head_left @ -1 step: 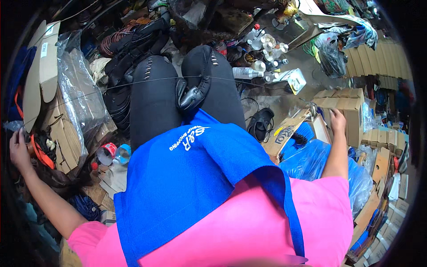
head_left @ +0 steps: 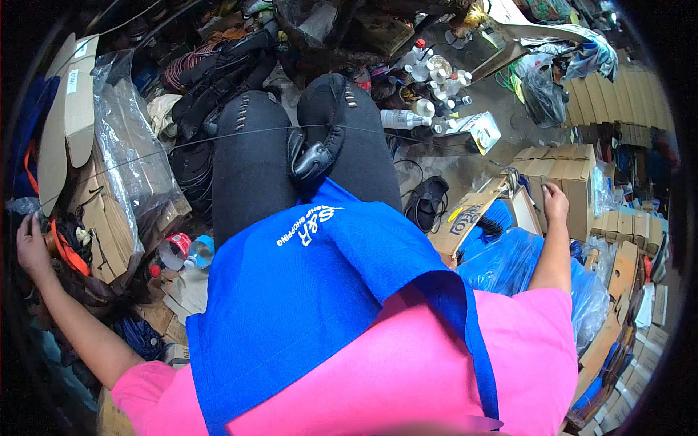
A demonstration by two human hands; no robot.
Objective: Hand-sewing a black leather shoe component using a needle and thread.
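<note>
A thin dark thread stretches across my lap, from near my left fingertips over both thighs toward the right. At the far left, my left hand is raised with its fingers closed at the thread's end. My right hand is held out at the right, thumb and fingertips pinched together; the thread grows too faint to follow right up to them. Between my knees sits a glossy black shoe, partly hidden by my legs, and the thread passes by it. A blue cloth lies over my lap and pink shirt.
Plastic bottles cluster ahead on the right. A black sandal lies on the floor beside an open carton and blue plastic wrap. Cardboard boxes line the right side; plastic-covered cardboard leans at the left.
My right hand has dropped very slightly, and my left hand has barely shifted. The thread stays stretched across my lap.
</note>
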